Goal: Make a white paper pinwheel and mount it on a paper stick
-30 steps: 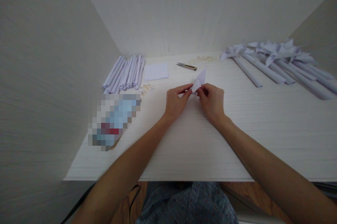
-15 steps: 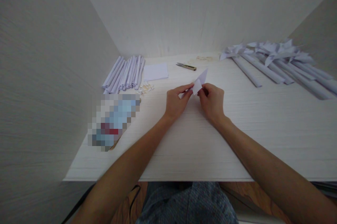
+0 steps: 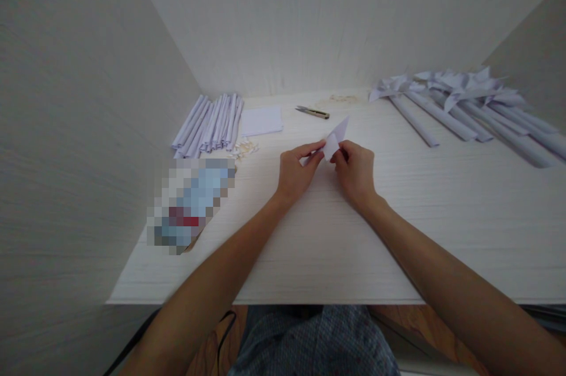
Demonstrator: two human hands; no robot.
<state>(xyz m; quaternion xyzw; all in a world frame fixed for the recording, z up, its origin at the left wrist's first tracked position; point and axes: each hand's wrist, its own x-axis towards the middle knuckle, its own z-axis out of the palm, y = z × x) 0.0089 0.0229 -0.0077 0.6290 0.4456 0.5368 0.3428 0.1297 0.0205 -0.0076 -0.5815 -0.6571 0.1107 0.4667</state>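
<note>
Between my hands, just above the white table, is a small sheet of white paper (image 3: 331,145), partly folded over, with one pointed corner sticking up to the upper right. My left hand (image 3: 298,170) pinches its left side between thumb and fingers. On the other side my right hand (image 3: 355,168) is closed at the paper's lower right edge, its fingertips partly hidden behind the knuckles. A pair of thread snips (image 3: 312,112) lies a little beyond the paper. Back and left of my hands rests a stack of white paper squares (image 3: 262,121).
Rolled paper tubes (image 3: 210,124) lie bundled at the back left, with small pale pieces (image 3: 244,148) in front of them. A blurred-out flat object (image 3: 192,205) is at the left. Paper pinwheels on tube sticks (image 3: 460,105) are piled back right. Walls enclose the table (image 3: 327,264).
My right hand has shifted very slightly left against the paper. My left hand and the paper look almost the same as before.
</note>
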